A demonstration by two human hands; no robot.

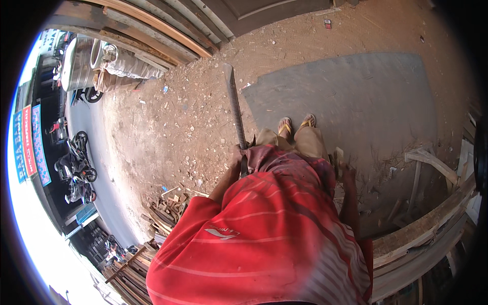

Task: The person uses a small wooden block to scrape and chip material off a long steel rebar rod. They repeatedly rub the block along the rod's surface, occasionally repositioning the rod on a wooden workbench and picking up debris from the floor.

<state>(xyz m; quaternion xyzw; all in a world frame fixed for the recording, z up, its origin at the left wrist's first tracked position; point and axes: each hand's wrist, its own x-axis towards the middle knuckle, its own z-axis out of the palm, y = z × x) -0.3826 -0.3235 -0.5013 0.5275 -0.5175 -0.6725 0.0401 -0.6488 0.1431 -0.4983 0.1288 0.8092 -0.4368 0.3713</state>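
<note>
My left hand (237, 156) is down at my left hip, its fingers closed around the lower end of a long, narrow, dark tool (234, 104). The tool points forward over the ground, its far end wider and paler; its edge looks rough, and I cannot make out its exact kind. At my right side, my right hand (347, 174) is partly in shadow and looks closed on a small pale piece (339, 154), possibly wood. My red shirt hides part of both arms.
I stand in sandals on a grey sheet (351, 96) laid over littered dirt ground (178, 122). Timber boards (168, 30) lean at the far left. Wood scraps (170, 206) lie near left. A wooden beam (422, 223) and frame (432, 162) stand at right. Motorcycles (76, 162) line the road.
</note>
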